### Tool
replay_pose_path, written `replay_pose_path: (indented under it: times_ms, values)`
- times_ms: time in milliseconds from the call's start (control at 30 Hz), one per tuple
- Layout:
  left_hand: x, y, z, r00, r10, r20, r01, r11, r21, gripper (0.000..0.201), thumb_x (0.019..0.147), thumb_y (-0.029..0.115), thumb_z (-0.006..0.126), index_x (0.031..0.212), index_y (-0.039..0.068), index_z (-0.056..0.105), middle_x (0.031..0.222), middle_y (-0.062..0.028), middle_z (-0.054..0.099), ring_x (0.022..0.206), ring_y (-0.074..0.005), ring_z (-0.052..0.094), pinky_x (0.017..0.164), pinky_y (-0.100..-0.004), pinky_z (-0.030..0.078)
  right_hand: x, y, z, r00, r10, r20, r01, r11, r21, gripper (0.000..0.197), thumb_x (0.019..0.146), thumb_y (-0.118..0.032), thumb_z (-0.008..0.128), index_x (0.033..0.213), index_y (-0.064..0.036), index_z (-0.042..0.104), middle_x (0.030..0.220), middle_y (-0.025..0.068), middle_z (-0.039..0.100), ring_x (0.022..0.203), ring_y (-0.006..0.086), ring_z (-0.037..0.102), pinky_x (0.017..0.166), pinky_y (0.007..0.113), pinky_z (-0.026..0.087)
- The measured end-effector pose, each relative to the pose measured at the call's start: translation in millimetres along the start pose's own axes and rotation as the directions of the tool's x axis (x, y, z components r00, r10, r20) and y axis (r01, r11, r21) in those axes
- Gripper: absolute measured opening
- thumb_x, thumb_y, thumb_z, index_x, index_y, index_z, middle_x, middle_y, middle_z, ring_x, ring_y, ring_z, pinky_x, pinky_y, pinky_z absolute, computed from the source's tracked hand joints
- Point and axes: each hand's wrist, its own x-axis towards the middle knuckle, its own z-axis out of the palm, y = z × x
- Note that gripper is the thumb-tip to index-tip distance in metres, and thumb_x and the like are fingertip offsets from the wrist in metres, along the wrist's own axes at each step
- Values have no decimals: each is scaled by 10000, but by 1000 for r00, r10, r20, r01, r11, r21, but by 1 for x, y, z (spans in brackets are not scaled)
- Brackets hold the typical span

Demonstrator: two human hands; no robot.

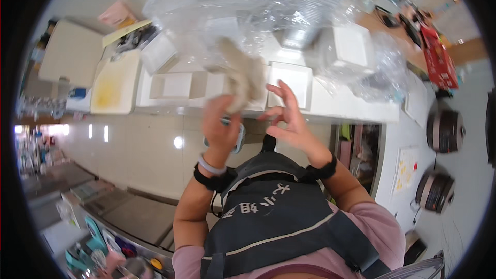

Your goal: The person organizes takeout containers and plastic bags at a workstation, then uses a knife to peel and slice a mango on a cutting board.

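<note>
My left hand (221, 126) is closed on a limp beige cloth (248, 72), which hangs up and away over the table and is smeared by motion. Whether it is a glove or a rag I cannot tell. To its right, my right hand (292, 121) is held with its fingers apart and nothing in them. Just beyond that hand lies a shallow white tray (290, 83) on the white table. An open rectangular box (173, 86) sits left of the cloth.
Clear plastic wrapping (181, 8) covers the table's back, with stacked white containers (351, 46) on the right. A yellow-stained cutting board (114, 85) is at the left. Two dark round pots (445, 130) stand far right. Below the table edge is tiled floor (144, 150).
</note>
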Motion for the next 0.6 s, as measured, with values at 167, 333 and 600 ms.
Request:
replay_pose_path:
  times_ms: [167, 333, 600]
  values:
    - [-6, 37, -8, 925, -58, 374, 178, 939, -295, 440, 718, 32, 670, 1137, 13, 536, 1051, -148, 578, 953, -304, 546, 802, -356, 441, -38, 65, -39, 769, -412, -489, 241, 895, -375, 75, 838, -82, 593, 878, -21, 613, 925, 52, 582, 813, 148, 549, 718, 316, 473]
    - [-18, -86, -53, 948, -306, 86, 289, 943, 166, 435, 759, 95, 637, 1170, 17, 520, 1115, -158, 537, 986, -318, 523, 858, -390, 412, -57, 43, -160, 487, 95, -868, -220, 975, -16, 210, 860, -216, 591, 932, -20, 574, 835, 48, 612, 673, 138, 621, 502, 212, 407]
    - [-48, -177, -86, 902, -416, 119, 300, 799, 521, 234, 729, 97, 646, 946, 36, 587, 920, -143, 581, 896, -332, 535, 787, -424, 417, -69, 59, -211, 747, 42, -663, -470, 739, -483, 309, 863, -245, 591, 972, 44, 575, 816, 72, 607, 612, 121, 583, 486, 232, 425]
